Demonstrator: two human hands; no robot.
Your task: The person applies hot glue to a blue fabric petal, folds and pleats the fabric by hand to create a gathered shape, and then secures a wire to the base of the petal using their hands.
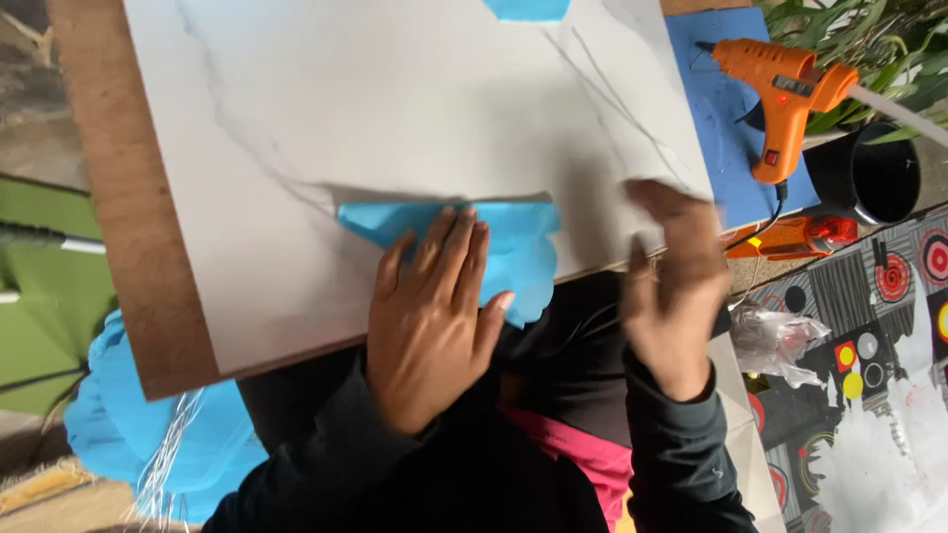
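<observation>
Blue paper lies crosswise at our white surface's near edge, partly hidden beneath our flat, fingers-spread left hand. Our blurred right hand hovers open beside it, holding nothing.

Home craft corner, orange glue gun, blue foam sheet, patterned floor mat

Left hand flat, right hand blurred, open.
</observation>
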